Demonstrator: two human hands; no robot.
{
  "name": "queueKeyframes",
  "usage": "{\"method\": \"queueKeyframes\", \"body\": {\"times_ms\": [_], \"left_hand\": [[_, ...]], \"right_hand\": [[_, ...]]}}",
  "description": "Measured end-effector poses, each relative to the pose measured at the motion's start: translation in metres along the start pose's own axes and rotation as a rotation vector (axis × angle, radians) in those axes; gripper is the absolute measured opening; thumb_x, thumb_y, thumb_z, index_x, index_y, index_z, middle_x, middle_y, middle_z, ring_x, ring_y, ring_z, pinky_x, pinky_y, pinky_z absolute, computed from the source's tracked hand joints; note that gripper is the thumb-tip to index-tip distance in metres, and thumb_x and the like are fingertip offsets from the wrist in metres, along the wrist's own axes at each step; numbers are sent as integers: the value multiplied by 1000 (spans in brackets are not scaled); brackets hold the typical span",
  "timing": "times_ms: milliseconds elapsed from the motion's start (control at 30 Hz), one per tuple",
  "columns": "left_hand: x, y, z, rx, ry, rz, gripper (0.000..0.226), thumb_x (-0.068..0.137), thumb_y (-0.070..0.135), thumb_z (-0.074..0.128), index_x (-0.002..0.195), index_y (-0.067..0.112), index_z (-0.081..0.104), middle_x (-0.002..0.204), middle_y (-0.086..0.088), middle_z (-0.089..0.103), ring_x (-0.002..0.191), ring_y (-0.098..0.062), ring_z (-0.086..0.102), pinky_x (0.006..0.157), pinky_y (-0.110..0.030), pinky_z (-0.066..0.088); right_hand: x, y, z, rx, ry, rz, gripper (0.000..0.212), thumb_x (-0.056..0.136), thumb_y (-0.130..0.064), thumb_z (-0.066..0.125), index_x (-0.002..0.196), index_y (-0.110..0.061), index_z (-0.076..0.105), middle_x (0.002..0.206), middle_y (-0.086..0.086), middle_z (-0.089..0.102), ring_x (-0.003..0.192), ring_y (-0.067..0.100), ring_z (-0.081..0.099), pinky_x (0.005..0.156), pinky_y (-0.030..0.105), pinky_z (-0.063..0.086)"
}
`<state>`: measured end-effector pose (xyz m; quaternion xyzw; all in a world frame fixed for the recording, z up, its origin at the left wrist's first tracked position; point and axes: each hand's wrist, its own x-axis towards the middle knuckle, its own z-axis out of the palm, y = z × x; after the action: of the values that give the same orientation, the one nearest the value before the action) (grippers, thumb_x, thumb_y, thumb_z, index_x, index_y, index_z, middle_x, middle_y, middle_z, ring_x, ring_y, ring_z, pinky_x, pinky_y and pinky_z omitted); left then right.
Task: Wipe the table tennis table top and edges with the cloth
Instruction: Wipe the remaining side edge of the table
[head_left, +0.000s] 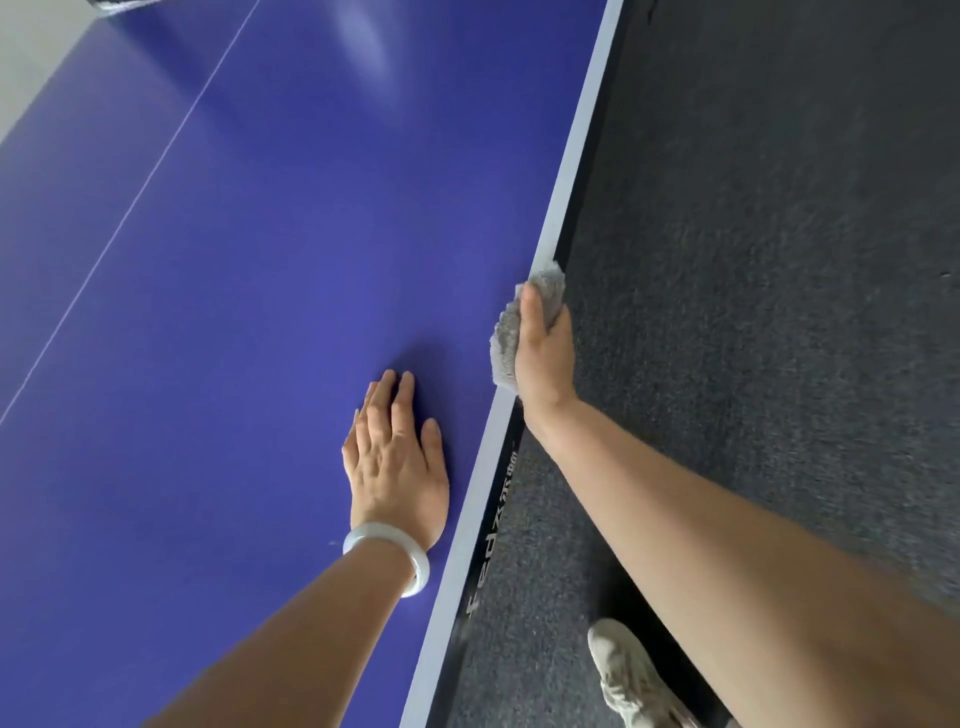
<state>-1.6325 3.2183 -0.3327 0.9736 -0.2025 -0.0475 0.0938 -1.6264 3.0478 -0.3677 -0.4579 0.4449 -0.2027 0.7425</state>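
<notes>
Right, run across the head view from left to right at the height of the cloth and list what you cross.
White centre line → blue table top → cloth → right hand gripping it → dark carpet.

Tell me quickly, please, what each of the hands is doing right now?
Left hand: open, fingers straight, resting flat on the blue table top.
Right hand: closed around the grey cloth, held against the table's white edge.

Grey carpet (779, 260), pale shoe (626, 670) — white bangle (376, 535)
</notes>
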Motion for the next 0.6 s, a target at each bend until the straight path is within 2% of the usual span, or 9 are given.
{"method": "queueKeyframes", "body": {"times_ms": [33,100,200,267,400,467,533,600], "left_hand": [[-1,0,0,2,-3,2,54,103,33,27,156,26,17,163,11,7,149,-12,5,121,-33,4],[-2,0,-1,-8,-8,2,54,103,33,27,156,27,16,163,12,5,149,-11,3,121,-32,2],[-2,1,-2,-21,-1,5,56,102,36,24,156,27,13,163,11,4,149,-9,1,119,-27,-5],[-3,2,-2,-6,12,19,57,101,37,22,156,26,13,164,10,4,148,-9,-1,117,-22,-10],[-2,2,-1,8,16,9,56,102,33,27,157,25,13,164,9,5,149,-11,-1,116,-21,-13],[-2,3,0,12,16,6,56,103,32,30,156,24,17,164,6,9,149,-13,1,119,-24,-9],[-1,4,0,11,26,7,55,103,32,32,156,22,20,163,4,14,150,-16,6,121,-29,-3],[-1,5,0,16,35,5,56,102,36,26,155,22,21,163,3,15,150,-16,8,121,-30,-2]], "right_hand": [[-14,10,-1,2,8,-20,55,100,-47,48,141,-10,44,135,14,56,121,23,58,104,35,46],[-55,34,-1,12,11,-88,50,101,-43,46,140,-12,45,129,12,59,118,22,60,104,38,46],[-111,66,-4,49,-46,-133,39,96,-46,45,130,-28,47,125,1,61,118,14,60,101,25,46],[-119,69,-4,17,-49,-95,38,94,-50,44,126,-30,47,124,-1,62,116,8,60,100,21,46],[-42,25,-2,71,-41,27,18,101,-39,49,109,-24,52,98,-6,66,80,-5,66,72,10,49],[6,-9,0,16,-11,29,23,101,-43,49,111,-23,52,97,-13,64,75,-12,64,61,2,43],[27,-26,3,-28,14,31,40,101,-48,47,123,-16,52,102,-9,63,86,-2,64,57,3,41],[14,-19,4,-42,57,-13,44,102,-46,46,129,-13,53,109,-4,66,99,10,65,68,4,45]]}}
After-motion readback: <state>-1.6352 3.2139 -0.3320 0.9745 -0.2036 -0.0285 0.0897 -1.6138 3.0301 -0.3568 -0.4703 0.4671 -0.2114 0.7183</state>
